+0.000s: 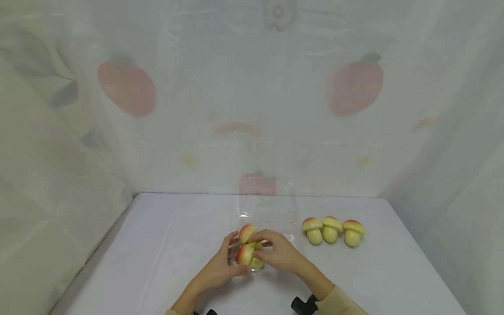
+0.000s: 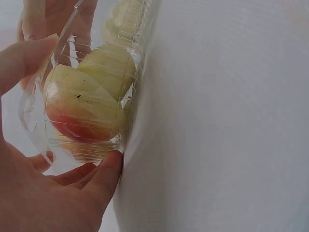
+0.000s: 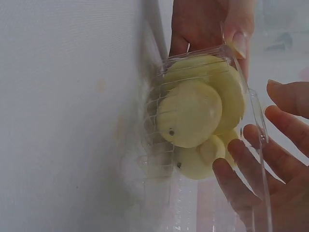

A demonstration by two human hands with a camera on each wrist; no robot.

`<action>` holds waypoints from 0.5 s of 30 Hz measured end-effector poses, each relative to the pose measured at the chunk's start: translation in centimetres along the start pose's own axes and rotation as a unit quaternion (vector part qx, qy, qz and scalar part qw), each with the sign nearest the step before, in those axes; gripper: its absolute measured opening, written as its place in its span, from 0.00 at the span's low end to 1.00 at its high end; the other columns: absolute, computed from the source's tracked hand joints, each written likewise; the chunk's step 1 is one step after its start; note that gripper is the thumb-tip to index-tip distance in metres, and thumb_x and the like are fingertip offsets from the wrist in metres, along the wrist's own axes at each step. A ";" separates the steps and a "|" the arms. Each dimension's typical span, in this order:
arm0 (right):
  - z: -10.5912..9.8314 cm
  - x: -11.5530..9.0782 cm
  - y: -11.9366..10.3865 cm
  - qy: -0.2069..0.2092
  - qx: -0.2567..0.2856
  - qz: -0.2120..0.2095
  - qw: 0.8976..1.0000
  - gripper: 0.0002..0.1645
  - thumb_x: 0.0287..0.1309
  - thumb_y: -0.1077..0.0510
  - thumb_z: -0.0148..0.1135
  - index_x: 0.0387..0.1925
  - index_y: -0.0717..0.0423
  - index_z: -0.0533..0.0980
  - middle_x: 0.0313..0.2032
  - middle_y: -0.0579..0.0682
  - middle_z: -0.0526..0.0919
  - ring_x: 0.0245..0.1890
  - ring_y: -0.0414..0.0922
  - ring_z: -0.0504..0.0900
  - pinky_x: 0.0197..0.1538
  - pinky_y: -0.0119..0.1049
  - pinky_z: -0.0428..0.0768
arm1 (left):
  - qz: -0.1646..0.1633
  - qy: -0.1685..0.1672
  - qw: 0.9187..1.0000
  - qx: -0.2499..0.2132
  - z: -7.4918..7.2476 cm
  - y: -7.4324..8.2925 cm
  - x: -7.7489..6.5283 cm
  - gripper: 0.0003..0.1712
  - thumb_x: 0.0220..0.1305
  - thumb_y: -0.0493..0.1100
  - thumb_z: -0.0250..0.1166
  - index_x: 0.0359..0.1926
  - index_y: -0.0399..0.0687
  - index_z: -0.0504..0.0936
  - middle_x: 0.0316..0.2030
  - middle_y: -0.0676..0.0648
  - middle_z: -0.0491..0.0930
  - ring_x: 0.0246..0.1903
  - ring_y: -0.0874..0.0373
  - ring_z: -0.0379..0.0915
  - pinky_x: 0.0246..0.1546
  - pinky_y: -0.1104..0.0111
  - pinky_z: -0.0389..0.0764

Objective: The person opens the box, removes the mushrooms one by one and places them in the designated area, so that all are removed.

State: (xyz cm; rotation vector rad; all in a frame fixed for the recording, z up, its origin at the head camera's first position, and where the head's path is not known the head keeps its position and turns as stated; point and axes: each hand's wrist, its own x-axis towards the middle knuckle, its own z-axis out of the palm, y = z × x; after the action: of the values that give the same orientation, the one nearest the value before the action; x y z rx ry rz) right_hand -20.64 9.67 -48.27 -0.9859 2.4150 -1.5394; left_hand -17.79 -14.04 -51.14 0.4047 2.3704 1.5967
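Observation:
A clear plastic clamshell box (image 2: 34,108) sits on the white table with toy mushrooms inside, their caps yellow and red. One mushroom (image 1: 245,254) lies at the near end, and another (image 1: 246,233) is behind it. My left hand (image 1: 221,265) grips the box from the left, thumb at the near rim and fingers along the side. Over the right side of the box is my right hand (image 1: 279,251), its fingertips close to the mushrooms. The right wrist view shows those fingers spread and relaxed beside the yellow stems (image 3: 190,113), with nothing pinched.
Three more toy mushrooms stand in a row to the right of the box: a left one (image 1: 313,230), a middle one (image 1: 331,229) and a right one (image 1: 352,232). The transparent lid (image 1: 265,205) leans open toward the back. A fruit-print curtain (image 1: 252,87) surrounds the table (image 1: 173,236).

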 end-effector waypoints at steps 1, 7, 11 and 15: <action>0.1 0.0 0.0 -0.003 0.004 0.004 1.000 0.19 0.63 0.58 0.70 0.54 0.57 0.80 0.53 0.50 0.83 0.57 0.53 0.80 0.58 0.55 0.80 | 0.001 0.000 1.000 0.000 0.0 0.0 0.0 0.62 0.57 0.53 0.76 0.80 0.50 0.44 0.76 0.36 0.54 0.71 0.32 0.57 0.67 0.40 0.63; 0.5 0.3 -0.1 -0.018 0.010 0.015 1.000 0.18 0.62 0.60 0.70 0.54 0.58 0.81 0.52 0.48 0.84 0.57 0.50 0.80 0.58 0.49 0.81 | 0.009 0.001 1.000 0.002 0.0 -0.2 0.0 0.62 0.57 0.52 0.76 0.80 0.50 0.44 0.75 0.36 0.55 0.70 0.33 0.58 0.67 0.42 0.65; 0.6 0.3 0.0 -0.024 0.009 0.014 1.000 0.18 0.62 0.60 0.70 0.53 0.59 0.81 0.52 0.48 0.84 0.56 0.48 0.81 0.57 0.47 0.82 | 0.016 0.000 1.000 -0.001 0.0 -0.2 0.0 0.62 0.57 0.52 0.76 0.80 0.48 0.44 0.75 0.34 0.55 0.70 0.31 0.58 0.67 0.42 0.65; 0.4 0.2 0.1 -0.025 0.009 0.013 1.000 0.18 0.61 0.61 0.70 0.53 0.61 0.81 0.51 0.50 0.83 0.55 0.49 0.81 0.56 0.51 0.82 | 0.014 -0.002 1.000 -0.003 0.0 -0.2 0.0 0.63 0.57 0.53 0.77 0.80 0.47 0.44 0.75 0.33 0.54 0.70 0.30 0.56 0.67 0.41 0.64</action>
State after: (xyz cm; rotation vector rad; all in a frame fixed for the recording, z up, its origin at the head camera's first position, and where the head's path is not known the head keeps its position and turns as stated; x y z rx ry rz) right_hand -20.68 9.30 -48.52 -0.9737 2.3670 -1.5067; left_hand -17.87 -14.15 -51.36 0.4402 2.3666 1.6125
